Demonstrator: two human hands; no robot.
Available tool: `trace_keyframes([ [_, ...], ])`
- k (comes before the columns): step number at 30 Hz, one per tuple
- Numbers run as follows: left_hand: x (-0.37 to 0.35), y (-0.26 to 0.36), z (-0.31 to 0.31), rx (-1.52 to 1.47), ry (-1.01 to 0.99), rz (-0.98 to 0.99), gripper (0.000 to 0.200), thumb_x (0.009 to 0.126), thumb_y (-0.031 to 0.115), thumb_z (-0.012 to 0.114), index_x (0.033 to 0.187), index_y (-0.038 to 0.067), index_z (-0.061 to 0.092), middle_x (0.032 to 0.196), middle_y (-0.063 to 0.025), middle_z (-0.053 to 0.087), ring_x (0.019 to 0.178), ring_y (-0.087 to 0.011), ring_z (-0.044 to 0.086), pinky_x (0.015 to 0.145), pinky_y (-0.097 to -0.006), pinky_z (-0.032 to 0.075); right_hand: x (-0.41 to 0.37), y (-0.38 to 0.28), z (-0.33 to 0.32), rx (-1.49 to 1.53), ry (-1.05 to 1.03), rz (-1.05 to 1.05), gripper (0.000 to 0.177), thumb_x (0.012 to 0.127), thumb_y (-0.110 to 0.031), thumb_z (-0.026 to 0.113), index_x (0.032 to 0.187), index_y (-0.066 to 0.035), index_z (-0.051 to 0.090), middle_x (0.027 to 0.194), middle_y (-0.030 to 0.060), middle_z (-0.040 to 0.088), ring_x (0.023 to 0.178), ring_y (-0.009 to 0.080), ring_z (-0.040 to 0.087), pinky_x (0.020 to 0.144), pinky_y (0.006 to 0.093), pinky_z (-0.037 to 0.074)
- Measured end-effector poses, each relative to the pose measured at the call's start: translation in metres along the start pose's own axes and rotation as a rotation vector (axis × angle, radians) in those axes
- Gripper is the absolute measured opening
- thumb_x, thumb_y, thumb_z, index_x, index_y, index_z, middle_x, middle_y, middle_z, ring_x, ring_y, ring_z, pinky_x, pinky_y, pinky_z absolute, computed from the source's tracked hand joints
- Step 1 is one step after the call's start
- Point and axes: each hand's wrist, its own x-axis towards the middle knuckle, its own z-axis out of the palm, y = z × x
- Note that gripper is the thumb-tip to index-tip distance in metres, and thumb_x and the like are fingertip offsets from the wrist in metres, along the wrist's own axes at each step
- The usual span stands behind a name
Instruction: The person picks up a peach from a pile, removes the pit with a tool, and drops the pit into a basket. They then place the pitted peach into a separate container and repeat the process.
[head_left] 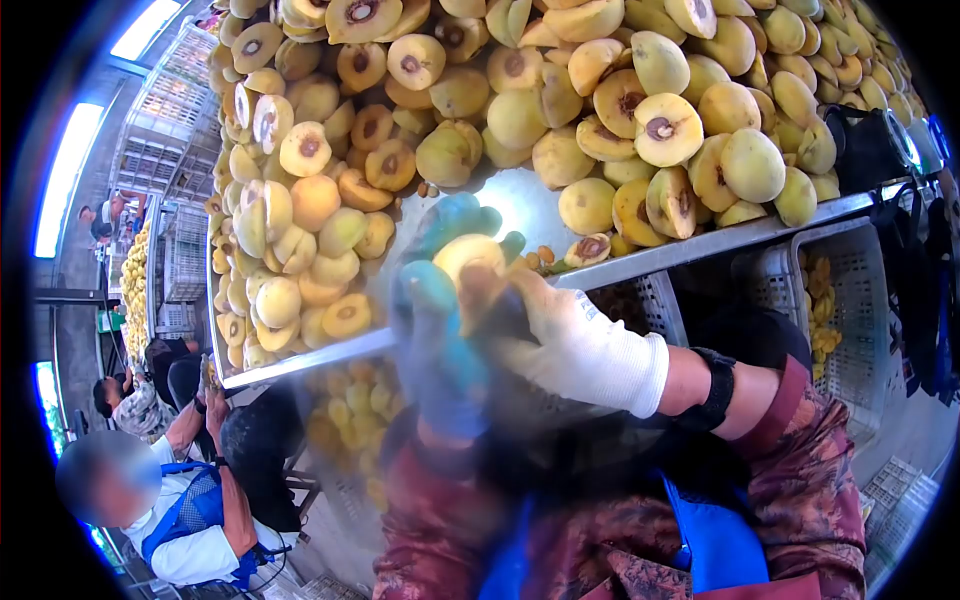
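Observation:
My left hand (440,310), in a teal-blue glove, is wrapped round a halved yellow peach (470,262), its cut side partly in view. Against that half press the closed fingers of my right hand (575,335), in a white knit glove. Blur and the glove hide what the right fingers hold, if anything. Both hands are over the front edge of a metal table (530,205) heaped with halved yellow peaches (668,130). A few small brown pits (545,255) lie by the edge.
Below the table edge stand a grey plastic crate (850,310) with yellow pieces and more peaches (355,410) at lower left. A co-worker in a blue vest (190,520) sits at the left. Stacked crates (170,110) stand behind. Black bags (865,150) are at the right.

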Motion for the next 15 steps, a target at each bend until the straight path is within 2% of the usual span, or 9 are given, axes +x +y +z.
trace_keyframes([
  [1,-0.002,-0.003,-0.004,0.092,-0.008,0.019,0.059,0.098,0.049,0.04,0.122,-0.003,0.053,0.113,-0.0166,0.061,0.101,-0.0261,0.061,0.092,-0.0433,0.05,-0.003,-0.001,0.0,-0.01,-0.015,0.02,0.036,0.084,-0.021,0.064,0.104,0.003,0.045,0.08,0.0276,0.061,0.075,0.0453,0.061,0.063,0.0487,0.048],
  [3,0.0,-0.003,-0.011,0.195,-0.088,0.03,0.057,0.099,0.047,0.04,0.119,-0.004,0.054,0.111,-0.0165,0.062,0.099,-0.0263,0.062,0.09,-0.0427,0.052,-0.006,-0.003,-0.003,-0.032,-0.047,0.054,0.036,0.084,-0.021,0.064,0.103,0.003,0.046,0.079,0.0274,0.061,0.075,0.045,0.061,0.063,0.0492,0.048],
  [5,0.001,-0.002,-0.016,0.162,-0.142,-0.027,0.049,0.1,0.038,0.04,0.117,-0.005,0.056,0.11,-0.0159,0.062,0.096,-0.0241,0.062,0.085,-0.0376,0.052,-0.01,0.005,0.0,-0.156,-0.053,0.002,0.041,0.083,-0.018,0.065,0.111,0.004,0.045,0.077,0.0228,0.06,0.07,0.039,0.062,0.058,0.0422,0.049],
  [7,0.001,0.001,-0.017,-0.005,-0.163,-0.155,0.035,0.102,0.022,0.042,0.114,-0.007,0.057,0.111,-0.0149,0.06,0.092,-0.0192,0.061,0.079,-0.028,0.051,-0.014,0.011,0.001,-0.21,-0.056,-0.044,0.045,0.083,-0.017,0.064,0.116,0.006,0.044,0.075,0.0198,0.06,0.066,0.0345,0.063,0.055,0.0379,0.049],
  [9,0.002,0.007,-0.016,-0.135,-0.189,-0.313,0.031,0.1,0.018,0.047,0.112,-0.008,0.058,0.107,-0.014,0.061,0.089,-0.0177,0.062,0.075,-0.0266,0.051,-0.016,0.012,0.001,-0.192,-0.054,-0.084,0.047,0.083,-0.018,0.064,0.117,0.007,0.042,0.07,0.0185,0.059,0.062,0.0316,0.064,0.053,0.0363,0.049],
  [10,0.003,0.011,-0.015,-0.201,-0.2,-0.392,0.03,0.099,0.017,0.05,0.112,-0.008,0.058,0.105,-0.0136,0.062,0.088,-0.0169,0.062,0.074,-0.0259,0.051,-0.016,0.01,-0.001,-0.131,-0.113,0.004,0.049,0.083,-0.018,0.063,0.119,0.007,0.041,0.068,0.0177,0.059,0.059,0.0291,0.064,0.051,0.0353,0.049],
  [12,0.009,0.016,-0.019,0.231,-0.351,-0.228,0.036,0.095,0.026,0.055,0.107,-0.008,0.061,0.099,-0.0153,0.065,0.084,-0.0208,0.065,0.078,-0.0302,0.052,-0.016,0.0,-0.007,-0.011,-0.234,0.183,0.053,0.083,-0.018,0.063,0.122,0.007,0.039,0.064,0.0161,0.058,0.054,0.0241,0.063,0.049,0.0334,0.049],
  [14,0.013,0.019,-0.018,0.248,-0.392,-0.297,0.039,0.091,0.03,0.061,0.102,-0.008,0.063,0.093,-0.0152,0.068,0.082,-0.0225,0.066,0.079,-0.0319,0.053,-0.015,-0.007,-0.009,0.04,-0.269,0.313,0.046,0.082,-0.021,0.064,0.114,0.005,0.044,0.072,0.0206,0.062,0.064,0.0324,0.065,0.058,0.0398,0.051],
  [15,0.013,0.022,-0.015,0.171,-0.348,-0.4,0.034,0.087,0.023,0.064,0.103,-0.007,0.063,0.093,-0.0131,0.067,0.081,-0.0193,0.064,0.075,-0.0293,0.051,-0.015,-0.01,-0.01,0.066,-0.285,0.379,0.042,0.082,-0.022,0.065,0.11,0.004,0.047,0.076,0.0229,0.064,0.068,0.0366,0.066,0.062,0.0431,0.052],
])
